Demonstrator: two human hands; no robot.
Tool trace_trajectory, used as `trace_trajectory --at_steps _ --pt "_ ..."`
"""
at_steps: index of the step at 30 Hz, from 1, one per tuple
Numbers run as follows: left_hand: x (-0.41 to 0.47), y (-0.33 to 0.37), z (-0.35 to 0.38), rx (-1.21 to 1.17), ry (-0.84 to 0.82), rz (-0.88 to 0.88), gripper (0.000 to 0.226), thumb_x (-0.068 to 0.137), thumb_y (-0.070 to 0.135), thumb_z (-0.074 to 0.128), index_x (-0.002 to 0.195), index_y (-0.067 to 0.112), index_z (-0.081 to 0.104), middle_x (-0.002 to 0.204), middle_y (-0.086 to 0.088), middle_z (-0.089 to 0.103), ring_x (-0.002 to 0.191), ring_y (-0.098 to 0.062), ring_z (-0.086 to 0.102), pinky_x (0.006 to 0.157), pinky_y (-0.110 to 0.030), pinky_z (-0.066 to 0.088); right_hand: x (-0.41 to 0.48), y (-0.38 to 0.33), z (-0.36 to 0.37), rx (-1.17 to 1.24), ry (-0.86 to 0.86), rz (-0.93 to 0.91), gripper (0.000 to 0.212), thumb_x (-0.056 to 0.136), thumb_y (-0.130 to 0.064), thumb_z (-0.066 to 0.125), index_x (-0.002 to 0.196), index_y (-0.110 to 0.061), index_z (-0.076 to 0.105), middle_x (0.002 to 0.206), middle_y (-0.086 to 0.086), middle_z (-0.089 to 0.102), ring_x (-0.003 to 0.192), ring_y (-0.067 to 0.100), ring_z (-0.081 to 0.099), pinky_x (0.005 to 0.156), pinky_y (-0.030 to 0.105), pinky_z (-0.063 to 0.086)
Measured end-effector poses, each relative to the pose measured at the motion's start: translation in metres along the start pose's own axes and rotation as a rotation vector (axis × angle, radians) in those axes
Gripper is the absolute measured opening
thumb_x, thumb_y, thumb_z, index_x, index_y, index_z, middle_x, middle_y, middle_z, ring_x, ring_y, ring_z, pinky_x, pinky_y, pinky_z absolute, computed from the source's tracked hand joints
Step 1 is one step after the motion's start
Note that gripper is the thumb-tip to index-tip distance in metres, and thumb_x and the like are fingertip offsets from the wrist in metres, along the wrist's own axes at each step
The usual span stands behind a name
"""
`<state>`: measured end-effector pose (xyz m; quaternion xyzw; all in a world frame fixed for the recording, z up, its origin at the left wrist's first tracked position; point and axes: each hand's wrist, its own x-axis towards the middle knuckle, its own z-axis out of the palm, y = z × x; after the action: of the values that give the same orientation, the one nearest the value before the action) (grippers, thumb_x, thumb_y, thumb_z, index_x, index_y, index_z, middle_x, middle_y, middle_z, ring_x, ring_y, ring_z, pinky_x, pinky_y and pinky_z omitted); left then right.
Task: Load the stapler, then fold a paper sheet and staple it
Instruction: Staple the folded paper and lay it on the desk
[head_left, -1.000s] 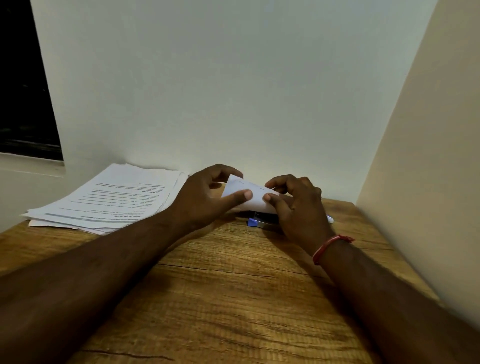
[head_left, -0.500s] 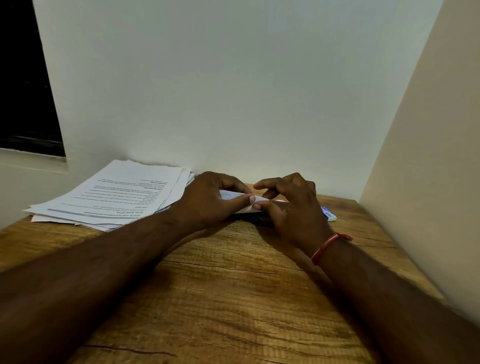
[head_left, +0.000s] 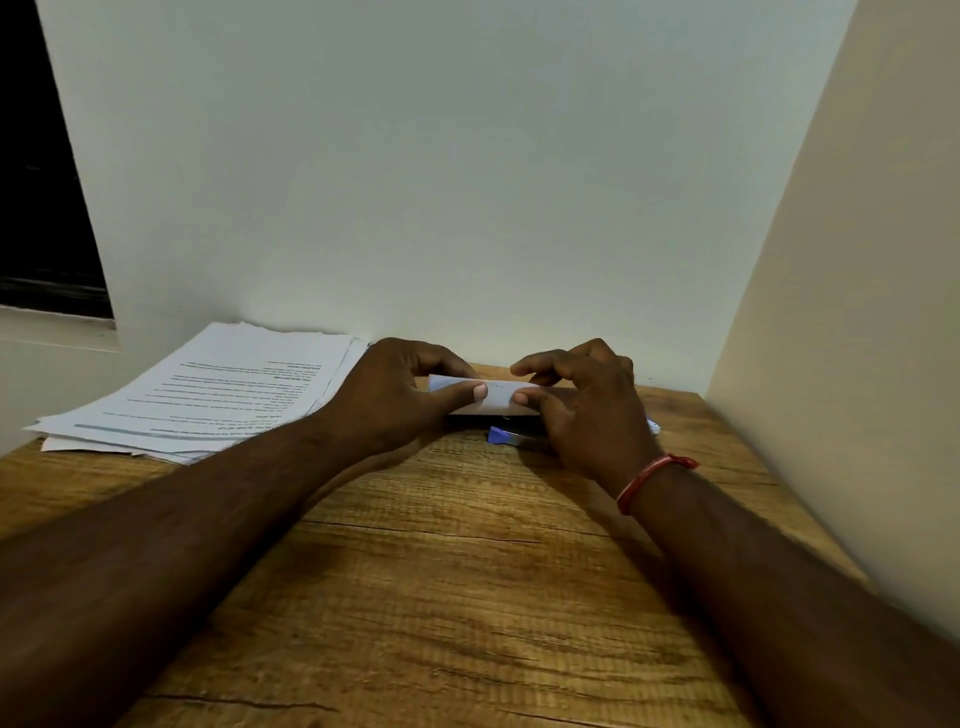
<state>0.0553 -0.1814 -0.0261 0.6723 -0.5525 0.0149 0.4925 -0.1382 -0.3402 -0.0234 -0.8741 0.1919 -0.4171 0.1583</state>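
Left hand (head_left: 395, 395) and right hand (head_left: 587, 410) each pinch one end of the folded sheet (head_left: 498, 392), thumbs on top, likely pressing the crease flat; the blue stapler (head_left: 506, 436) lies just below on the table (head_left: 441, 571), ready for stapling; paper stack (head_left: 218, 389) kept aside left

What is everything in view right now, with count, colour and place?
table: one, brown wood
folded sheet: one, white, pinched up near table's far edge
stapler: one, blue and dark, on table, partly under folded sheet
paper stack: one, white, printed, table's far left
small object: one, whitish, right of stapler, mostly hidden
window: one, dark, upper left
wristband: one, red, right wrist
left hand: one, pinching folded sheet's left part
right hand: one, pinching its right part
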Motion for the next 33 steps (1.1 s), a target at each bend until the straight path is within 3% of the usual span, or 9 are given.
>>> trace_trajectory --at_steps 3,7,15,21,24,33 --pt "0.0014 -0.0019 -0.0029 -0.001 0.025 -0.007 0.004 0.095 0.035 0.088 0.093 0.038 0.086 0.091 0.019 0.083 0.095 0.004 0.075 0.075 -0.004 0.047 0.0020 0.0048 -0.0011 0.000 0.035 0.024 0.028 0.091 -0.029 0.087 0.114 -0.043 0.081 0.107 -0.008 0.068 0.116 0.018 0.050 0.088 0.016 0.034" --pt "0.0016 -0.0037 -0.0039 -0.029 0.041 -0.023 0.002 0.096 0.035 0.086 0.095 0.035 0.087 0.093 0.018 0.084 0.095 0.001 0.077 0.079 -0.015 0.052 0.0004 0.0042 -0.0025 0.034 0.041 0.044 0.029 0.091 -0.027 0.087 0.112 -0.045 0.080 0.104 -0.013 0.064 0.113 0.014 0.048 0.093 0.031 0.042" --pt "0.0014 -0.0032 -0.0028 -0.071 0.037 -0.042 0.008 0.101 0.032 0.081 0.097 0.036 0.087 0.094 0.021 0.084 0.094 0.002 0.076 0.077 -0.015 0.050 0.0002 0.0034 -0.0043 0.028 0.035 0.070 0.027 0.092 -0.028 0.087 0.115 -0.041 0.082 0.104 -0.016 0.057 0.115 0.017 0.049 0.101 0.041 0.047" --pt "-0.0018 -0.0008 -0.0038 -0.277 -0.009 -0.095 0.024 0.108 0.029 0.073 0.094 0.019 0.089 0.096 -0.001 0.085 0.099 -0.014 0.077 0.090 -0.035 0.054 -0.0017 0.0025 -0.0041 0.043 0.062 0.041 0.021 0.092 -0.025 0.086 0.108 -0.037 0.085 0.100 -0.028 0.053 0.101 -0.001 0.038 0.105 0.050 0.048" --pt "-0.0024 0.0005 -0.0049 -0.339 -0.033 -0.120 0.025 0.107 0.028 0.072 0.093 0.020 0.091 0.096 -0.003 0.086 0.104 -0.021 0.079 0.097 -0.038 0.055 -0.0026 0.0025 -0.0032 0.045 0.082 0.001 0.020 0.090 -0.024 0.088 0.101 -0.039 0.085 0.099 -0.026 0.060 0.105 -0.002 0.046 0.106 0.048 0.044" --pt "-0.0040 0.0017 -0.0047 -0.218 -0.084 -0.090 0.011 0.097 0.030 0.085 0.095 0.022 0.091 0.093 0.003 0.087 0.096 -0.017 0.081 0.088 -0.034 0.059 -0.0018 0.0051 -0.0032 -0.042 0.078 -0.128 0.021 0.089 -0.018 0.088 0.098 -0.037 0.086 0.091 -0.036 0.061 0.112 0.007 0.051 0.099 0.039 0.033"
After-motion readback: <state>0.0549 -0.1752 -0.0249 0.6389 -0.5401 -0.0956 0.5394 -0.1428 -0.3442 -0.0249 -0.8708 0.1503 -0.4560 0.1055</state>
